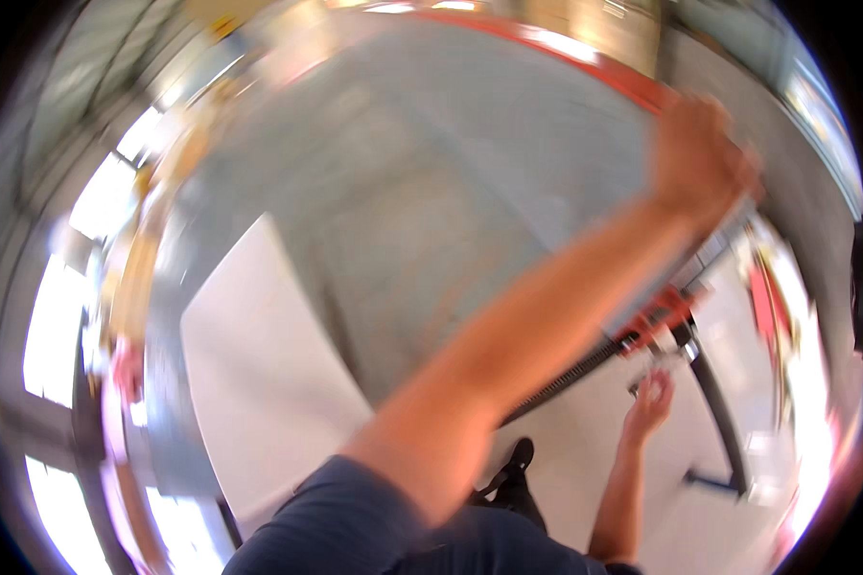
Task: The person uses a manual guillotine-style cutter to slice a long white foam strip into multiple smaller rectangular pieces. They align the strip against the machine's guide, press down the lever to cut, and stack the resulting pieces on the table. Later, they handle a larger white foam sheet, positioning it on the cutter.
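Both hands out to the right, red part on black frame

The left arm [527,331] is stretched across the view from lower left to upper right, with a dark sleeve [331,522] at its upper end. The left hand [702,158] is raised at the upper right, well beyond the right one. Its fingers are seen bent inward, but it is badly blurred; whether anything is gripped cannot be told.

The right hand [650,404] is held lower, just below a red part [660,321]. Its fingers are bent; whether they are pinched on something or only near the red part cannot be made out.

The red part is seen at the upper end of a black leg [714,402], right of centre. A ribbed black bar [571,377] is seen running down to the left from it, partly hidden by the left arm.

A white panel [264,374] is noted at left, its lower right covered by the arm. A black shoe [520,454] is seen at bottom centre. Grey floor [384,201] is spread beyond.
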A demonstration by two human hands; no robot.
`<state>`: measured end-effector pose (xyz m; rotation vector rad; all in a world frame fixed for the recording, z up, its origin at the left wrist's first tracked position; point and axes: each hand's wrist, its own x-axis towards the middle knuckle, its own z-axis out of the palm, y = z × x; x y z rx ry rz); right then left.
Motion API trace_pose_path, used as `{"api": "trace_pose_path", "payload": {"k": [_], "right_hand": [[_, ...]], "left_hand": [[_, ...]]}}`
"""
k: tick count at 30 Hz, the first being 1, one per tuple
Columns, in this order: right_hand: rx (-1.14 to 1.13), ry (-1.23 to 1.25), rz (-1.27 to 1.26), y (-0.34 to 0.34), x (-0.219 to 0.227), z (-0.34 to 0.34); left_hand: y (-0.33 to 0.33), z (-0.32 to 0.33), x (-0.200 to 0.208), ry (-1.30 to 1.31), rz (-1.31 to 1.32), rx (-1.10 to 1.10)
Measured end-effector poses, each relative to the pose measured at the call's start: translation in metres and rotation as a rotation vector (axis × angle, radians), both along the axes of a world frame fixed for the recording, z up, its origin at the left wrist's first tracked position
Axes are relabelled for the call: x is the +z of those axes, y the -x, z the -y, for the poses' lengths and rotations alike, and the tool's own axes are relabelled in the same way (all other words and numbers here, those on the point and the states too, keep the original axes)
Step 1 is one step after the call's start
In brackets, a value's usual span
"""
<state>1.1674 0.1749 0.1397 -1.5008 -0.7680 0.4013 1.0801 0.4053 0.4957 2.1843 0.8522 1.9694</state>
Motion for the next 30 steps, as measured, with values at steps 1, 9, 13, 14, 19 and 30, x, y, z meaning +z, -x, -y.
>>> {"api": "trace_pose_path", "payload": {"k": [1, 9, 13, 14, 19, 30], "right_hand": [[0.069, -0.131, -0.202, 0.018, -0.056, -0.007], [1.063, 0.539, -0.101, 0.234, -0.086, 0.058], [1.236, 0.844, 0.065, 0.318, -0.091, 0.074], [1.304, 0.863, 0.146, 0.342, -0.093, 0.074], [1.361, 0.919, 0.152, 0.446, -0.165, 0.069], [1.6, 0.892, -0.21, 0.498, 0.038, 0.004]], "left_hand": [[-0.004, 0.006, -0.015, -0.106, -0.084, 0.076], [0.293, 0.309, -0.363, 0.876, -0.203, 0.101], [0.483, 0.561, -0.47, 1.193, 0.464, 1.461], [0.513, 0.608, -0.475, 1.239, 0.691, 1.639], [0.622, 0.658, -0.475, 0.708, 1.776, 0.847], [0.674, 0.629, -0.439, 0.352, 1.959, 0.451]]}}
